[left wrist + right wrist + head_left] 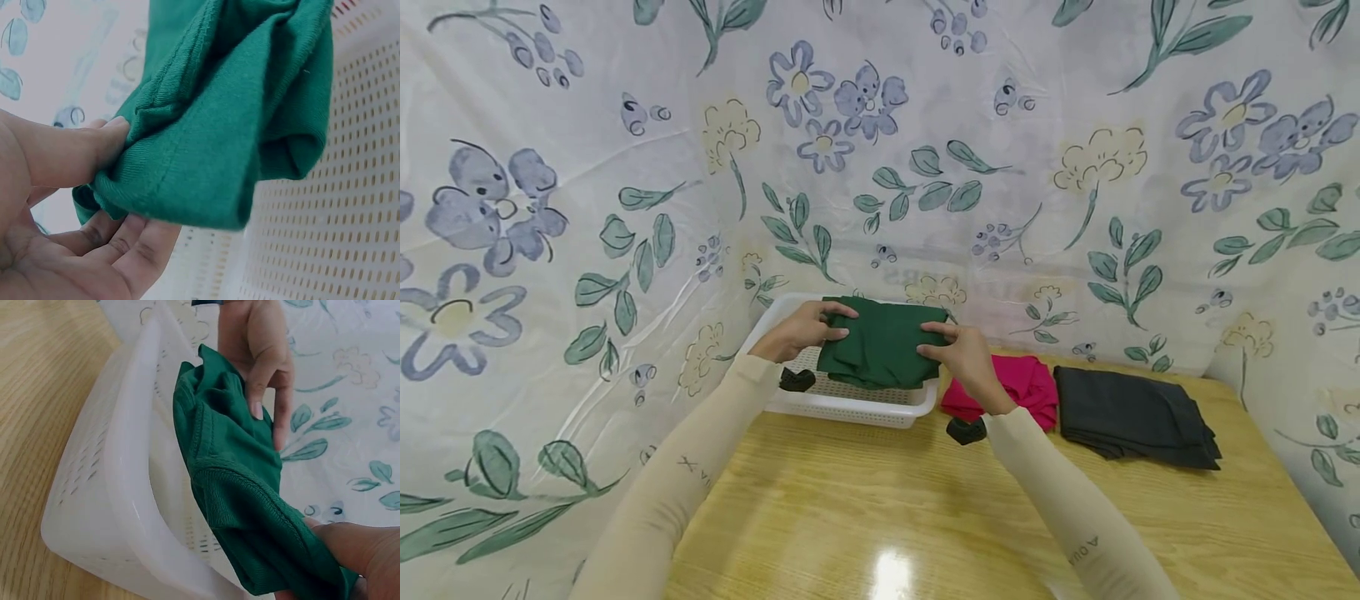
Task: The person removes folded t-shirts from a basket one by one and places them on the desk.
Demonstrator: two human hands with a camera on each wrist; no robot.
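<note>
A folded green garment (883, 342) is held up over a white perforated basket (850, 410). My left hand (805, 331) pinches its left end between thumb and fingers; the left wrist view shows the green cloth (200, 144) hanging in layered folds from that grip. At the other end, my right hand (962, 358) pinches the cloth, thumb on the near side. In the right wrist view, the garment (231, 469) stretches between both hands above the basket's rim (128, 444). The basket floor is partly hidden by the cloth.
Right of the basket lies a folded pink-red cloth (1026, 387), partly behind my right hand. Beside it a folded black cloth (1131, 415) rests on the wooden table (850, 500). A floral sheet (1000, 208) hangs behind and at the sides.
</note>
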